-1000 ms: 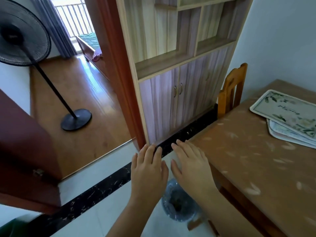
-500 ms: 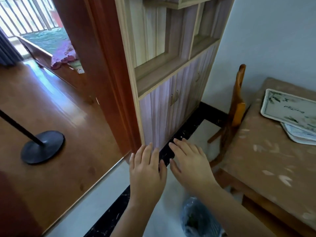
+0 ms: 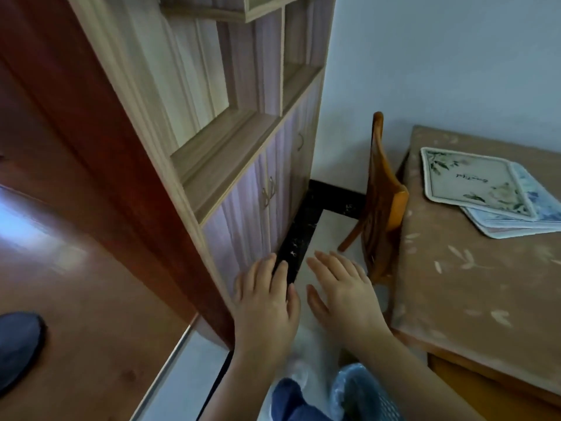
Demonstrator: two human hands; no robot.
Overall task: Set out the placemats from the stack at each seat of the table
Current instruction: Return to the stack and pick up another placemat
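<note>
Placemats point(image 3: 476, 183): loosely stacked on the surface point(image 3: 470, 284), near the wall.
Left grip point(image 3: 267, 308): fingers straight, holding nothing, above the floor.
Right grip point(image 3: 343, 296): flat, empty, near the chair point(image 3: 382, 192).

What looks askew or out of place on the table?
The stack of rectangular floral placemats on the brown leaf-patterned table is untidy: the top green-leaf mat sits rotated, so lower blue mats fan out.

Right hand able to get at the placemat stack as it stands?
Probably yes, with a lean. The right hand hovers open and empty off the near corner of the table; bare tabletop lies between it and the placemats. The chair stands off to the side, not across that path.
</note>
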